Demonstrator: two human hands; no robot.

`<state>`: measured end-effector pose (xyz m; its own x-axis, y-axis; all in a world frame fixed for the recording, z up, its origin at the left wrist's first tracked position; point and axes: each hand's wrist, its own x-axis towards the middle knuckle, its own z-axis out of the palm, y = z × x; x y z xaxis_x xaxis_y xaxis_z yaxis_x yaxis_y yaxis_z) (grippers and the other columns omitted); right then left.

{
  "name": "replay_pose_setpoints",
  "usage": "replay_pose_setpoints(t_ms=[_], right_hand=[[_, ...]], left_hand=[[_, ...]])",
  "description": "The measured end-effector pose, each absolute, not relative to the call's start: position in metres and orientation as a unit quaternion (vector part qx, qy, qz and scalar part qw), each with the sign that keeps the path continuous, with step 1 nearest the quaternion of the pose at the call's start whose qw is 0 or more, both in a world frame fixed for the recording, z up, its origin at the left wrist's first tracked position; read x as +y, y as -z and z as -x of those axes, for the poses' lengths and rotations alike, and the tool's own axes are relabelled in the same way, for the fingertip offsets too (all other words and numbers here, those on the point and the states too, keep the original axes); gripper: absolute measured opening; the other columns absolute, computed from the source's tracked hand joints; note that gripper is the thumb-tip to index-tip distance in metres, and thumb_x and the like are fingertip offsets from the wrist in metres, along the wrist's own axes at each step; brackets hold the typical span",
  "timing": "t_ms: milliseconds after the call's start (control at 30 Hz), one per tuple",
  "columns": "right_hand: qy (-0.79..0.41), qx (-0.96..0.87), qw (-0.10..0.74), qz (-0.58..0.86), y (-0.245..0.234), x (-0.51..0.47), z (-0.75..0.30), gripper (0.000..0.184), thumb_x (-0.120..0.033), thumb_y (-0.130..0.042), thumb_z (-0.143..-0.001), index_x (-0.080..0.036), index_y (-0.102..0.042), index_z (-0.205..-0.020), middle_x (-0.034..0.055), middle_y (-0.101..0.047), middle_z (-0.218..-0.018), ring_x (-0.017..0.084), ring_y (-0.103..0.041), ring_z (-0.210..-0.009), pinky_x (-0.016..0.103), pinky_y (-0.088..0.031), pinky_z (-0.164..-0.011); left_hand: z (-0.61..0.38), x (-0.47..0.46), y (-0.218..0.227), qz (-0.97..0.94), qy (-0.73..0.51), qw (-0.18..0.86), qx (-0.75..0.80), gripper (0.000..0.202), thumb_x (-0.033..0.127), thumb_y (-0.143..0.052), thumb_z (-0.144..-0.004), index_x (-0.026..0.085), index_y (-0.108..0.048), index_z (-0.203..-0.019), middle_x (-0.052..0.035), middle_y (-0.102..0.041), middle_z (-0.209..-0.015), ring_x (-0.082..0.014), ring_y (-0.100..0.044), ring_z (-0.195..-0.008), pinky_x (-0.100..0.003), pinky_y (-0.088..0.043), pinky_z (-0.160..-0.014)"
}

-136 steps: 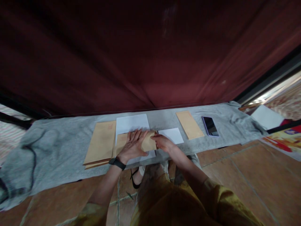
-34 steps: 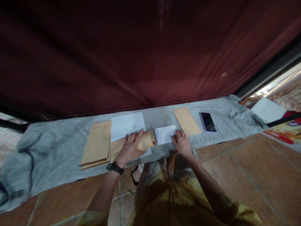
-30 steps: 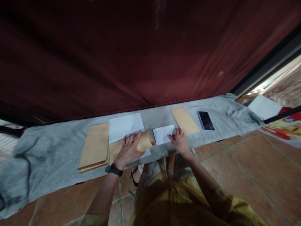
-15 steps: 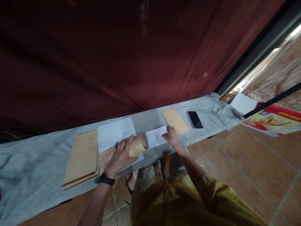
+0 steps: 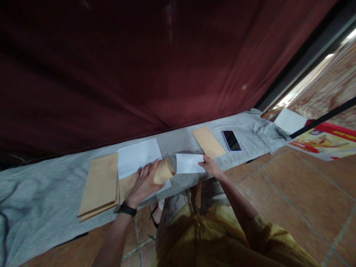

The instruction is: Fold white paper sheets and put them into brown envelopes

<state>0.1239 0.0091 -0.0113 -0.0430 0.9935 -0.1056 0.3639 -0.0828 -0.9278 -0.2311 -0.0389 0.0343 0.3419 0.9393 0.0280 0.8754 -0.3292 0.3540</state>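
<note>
My left hand is on a brown paper envelope, its fingers over the top and its thumb at the near edge; the envelope's right end bulges open. Pinched by its right end in my right hand is a folded white paper. The paper's left edge lies just right of the envelope's mouth, with a small gap between them. Beneath the envelope is a white sheet, partly covered. Another brown envelope lies flat beyond my right hand.
Several brown envelopes are stacked on the left. A phone lies at the right on the grey cloth covering the narrow bench. A dark red curtain hangs behind it. A printed red and yellow box or sheet is at the far right.
My right hand has moved right and slightly toward me with the folded paper, which is now turned more level. My left hand stays on the envelope.
</note>
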Motion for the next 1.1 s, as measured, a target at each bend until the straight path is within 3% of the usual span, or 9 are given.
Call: replay_pose_setpoints(t_ms=[200, 467, 633, 833, 967, 1100], right_hand=[[-0.459, -0.510, 0.403, 0.606, 0.010, -0.001, -0.125, 0.031, -0.038, -0.063, -0.071, -0.020, -0.071, -0.095, 0.0016, -0.070, -0.081, 0.016, -0.058, -0.067, 0.027, -0.045, -0.062], [-0.576, -0.422, 0.419, 0.561, -0.009, 0.003, -0.097, 0.034, -0.045, -0.077, -0.061, -0.020, -0.075, -0.083, 0.0040, -0.076, -0.081, 0.019, -0.067, -0.071, 0.032, -0.053, -0.070], [-0.548, -0.465, 0.376, 0.585, -0.013, 0.010, -0.084, 0.022, -0.035, -0.073, -0.067, -0.019, -0.077, -0.082, 0.0038, -0.076, -0.077, 0.018, -0.066, -0.065, 0.031, -0.053, -0.065], [-0.518, -0.536, 0.326, 0.581, -0.032, 0.020, -0.080, 0.021, -0.013, -0.061, -0.074, -0.011, -0.078, -0.086, 0.0100, -0.077, -0.085, 0.019, -0.066, -0.075, 0.028, -0.050, -0.068], [-0.496, -0.572, 0.296, 0.583, -0.042, 0.026, -0.074, 0.024, -0.004, -0.057, -0.071, -0.012, -0.076, -0.082, 0.0049, -0.075, -0.078, 0.017, -0.063, -0.072, 0.026, -0.047, -0.065], [-0.478, -0.592, 0.266, 0.592, -0.041, 0.027, -0.060, 0.019, -0.004, -0.054, -0.071, -0.014, -0.069, -0.066, -0.0002, -0.063, -0.058, 0.014, -0.056, -0.060, 0.025, -0.041, -0.059]], left_hand=[[0.232, -0.038, -0.031, -0.809, -0.111, 0.137, 0.561, 0.111, 0.044, -0.073, -0.074, 0.027, -0.005, -0.160, -0.0127, -0.047, -0.144, -0.0352, -0.040, -0.136, -0.054, -0.026, -0.116], [0.231, -0.039, -0.031, -0.807, -0.101, 0.127, 0.568, 0.109, 0.044, -0.072, -0.075, 0.026, -0.006, -0.160, -0.0139, -0.047, -0.146, -0.0356, -0.040, -0.138, -0.055, -0.026, -0.116], [0.232, -0.039, -0.030, -0.812, -0.099, 0.112, 0.564, 0.110, 0.045, -0.072, -0.075, 0.024, -0.006, -0.160, -0.0151, -0.047, -0.146, -0.0362, -0.041, -0.138, -0.056, -0.026, -0.116], [0.231, -0.041, -0.033, -0.818, -0.099, 0.094, 0.559, 0.111, 0.044, -0.072, -0.076, 0.024, -0.003, -0.160, -0.0156, -0.047, -0.145, -0.0360, -0.042, -0.137, -0.057, -0.023, -0.118], [0.230, -0.043, -0.035, -0.821, -0.097, 0.085, 0.556, 0.108, 0.044, -0.071, -0.078, 0.024, -0.004, -0.160, -0.0159, -0.048, -0.144, -0.0358, -0.042, -0.137, -0.058, -0.021, -0.118], [0.228, -0.043, -0.038, -0.824, -0.098, 0.078, 0.553, 0.107, 0.044, -0.071, -0.077, 0.024, -0.006, -0.160, -0.0157, -0.049, -0.143, -0.0362, -0.042, -0.137, -0.059, -0.019, -0.119]])
